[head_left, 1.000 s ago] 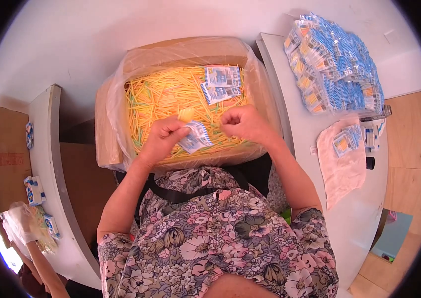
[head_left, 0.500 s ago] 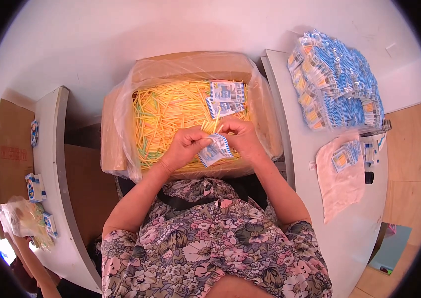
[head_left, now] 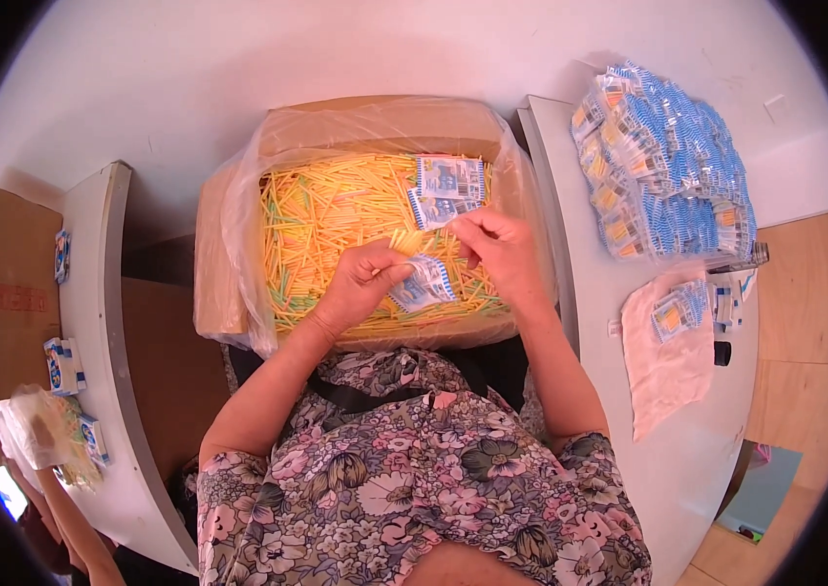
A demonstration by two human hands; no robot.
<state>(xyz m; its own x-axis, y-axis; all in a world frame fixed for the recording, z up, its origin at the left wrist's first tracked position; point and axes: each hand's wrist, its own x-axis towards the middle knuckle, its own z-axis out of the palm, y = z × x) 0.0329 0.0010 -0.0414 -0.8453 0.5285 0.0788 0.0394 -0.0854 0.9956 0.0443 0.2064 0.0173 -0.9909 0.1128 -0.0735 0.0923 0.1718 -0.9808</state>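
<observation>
My left hand point(head_left: 365, 281) pinches a small clear, blue-edged packet point(head_left: 426, 284) over the box, with several yellow sticks point(head_left: 408, 239) showing above it. To the right, my right hand point(head_left: 500, 252) is apart from that packet. Its fingers are curled and pressed together, and what they hold, if anything, is too small to make out. Two more blue-and-clear packets point(head_left: 450, 179) lie just beyond my hands on the loose yellow, orange and green sticks point(head_left: 321, 220). The sticks fill a cardboard box point(head_left: 365, 114) lined with clear plastic.
A big stack of filled packets point(head_left: 673, 166) stands on the white table point(head_left: 590, 293) at the right. Nearer lies a pale pink cloth point(head_left: 666, 376) with packets on it. On the left, a white surface point(head_left: 101, 293) carries a brown carton point(head_left: 18, 283); another person's arm point(head_left: 77, 527) reaches in there.
My right hand has moved right and away from the packet, which both hands held before. My left hand keeps hold of it.
</observation>
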